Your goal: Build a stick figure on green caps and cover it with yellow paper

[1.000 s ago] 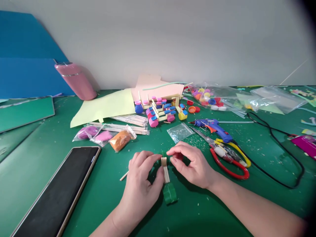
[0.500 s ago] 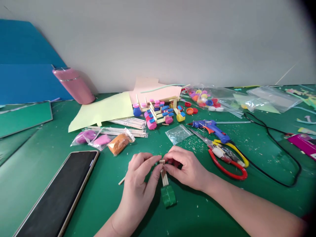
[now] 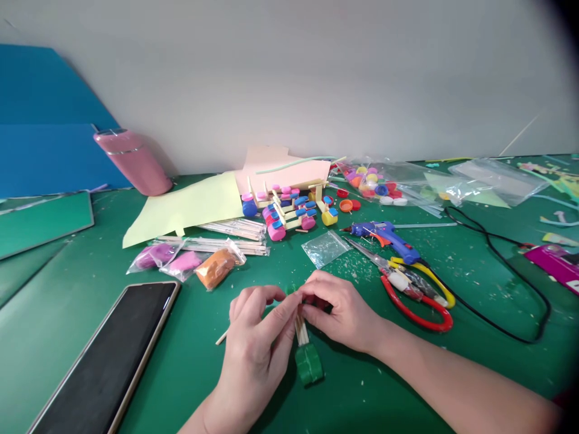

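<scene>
A small bundle of pale wooden sticks (image 3: 301,331) stands out below my fingertips, its near end joined to a green block (image 3: 310,364). My left hand (image 3: 257,337) pinches the far end of the bundle from the left, index finger and thumb closed on it. From the right, my right hand (image 3: 340,308) pinches the same end, its fingertips meeting those of the left. The fingers cover the far end of the sticks; a bit of green shows just beyond them. One loose stick (image 3: 221,337) lies partly hidden behind my left hand.
Scissors (image 3: 420,298) with red handles and a blue glue gun (image 3: 384,236) lie to the right. A phone (image 3: 106,361) rests at the left. Farther back are bagged clay (image 3: 217,268), stick-and-cap models (image 3: 289,214), bottle caps (image 3: 373,181) and a pink bottle (image 3: 133,161).
My left fingers have shifted over the far end of the bundle, covering stick ends that showed before. The view has tilted slightly. The right hand stays nearly where it was.
</scene>
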Motion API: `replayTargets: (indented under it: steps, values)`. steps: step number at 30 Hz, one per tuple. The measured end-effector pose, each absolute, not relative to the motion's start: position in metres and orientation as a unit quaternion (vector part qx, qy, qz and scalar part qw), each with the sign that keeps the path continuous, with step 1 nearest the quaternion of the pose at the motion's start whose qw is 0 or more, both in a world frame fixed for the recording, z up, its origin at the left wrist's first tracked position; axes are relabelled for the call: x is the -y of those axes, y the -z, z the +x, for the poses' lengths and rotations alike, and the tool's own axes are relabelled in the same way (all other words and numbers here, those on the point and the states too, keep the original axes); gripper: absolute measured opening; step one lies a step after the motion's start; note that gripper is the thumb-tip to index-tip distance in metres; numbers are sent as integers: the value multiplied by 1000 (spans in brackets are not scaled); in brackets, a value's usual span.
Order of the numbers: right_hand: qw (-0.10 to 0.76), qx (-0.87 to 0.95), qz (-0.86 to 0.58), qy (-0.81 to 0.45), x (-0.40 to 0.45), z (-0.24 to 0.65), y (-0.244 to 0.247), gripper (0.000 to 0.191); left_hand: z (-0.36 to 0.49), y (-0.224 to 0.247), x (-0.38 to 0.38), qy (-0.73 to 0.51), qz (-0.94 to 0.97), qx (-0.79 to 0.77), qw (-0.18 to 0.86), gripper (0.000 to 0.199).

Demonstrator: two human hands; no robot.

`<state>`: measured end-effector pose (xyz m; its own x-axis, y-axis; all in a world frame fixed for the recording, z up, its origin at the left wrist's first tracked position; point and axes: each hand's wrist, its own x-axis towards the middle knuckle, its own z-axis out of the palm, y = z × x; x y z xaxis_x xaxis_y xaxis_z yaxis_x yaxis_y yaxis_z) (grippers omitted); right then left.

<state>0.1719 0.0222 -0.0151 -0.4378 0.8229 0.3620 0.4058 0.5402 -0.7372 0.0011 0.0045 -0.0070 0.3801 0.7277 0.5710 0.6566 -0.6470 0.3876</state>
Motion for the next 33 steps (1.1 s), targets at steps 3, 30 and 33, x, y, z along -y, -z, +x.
replayTargets:
  steps: [3, 30, 33]
  values:
    - [363, 799, -383, -290, -22, 172, 15, 9, 2, 6, -4, -367, 832, -413, 43, 30]
    - [361, 793, -382, -307, -22, 173, 14, 11, 3, 7, -2, -377, 833, -402, 54, 32]
    - [360, 793, -382, -308, -22, 172, 14, 11, 2, 8, -3, -374, 834, -403, 55, 33]
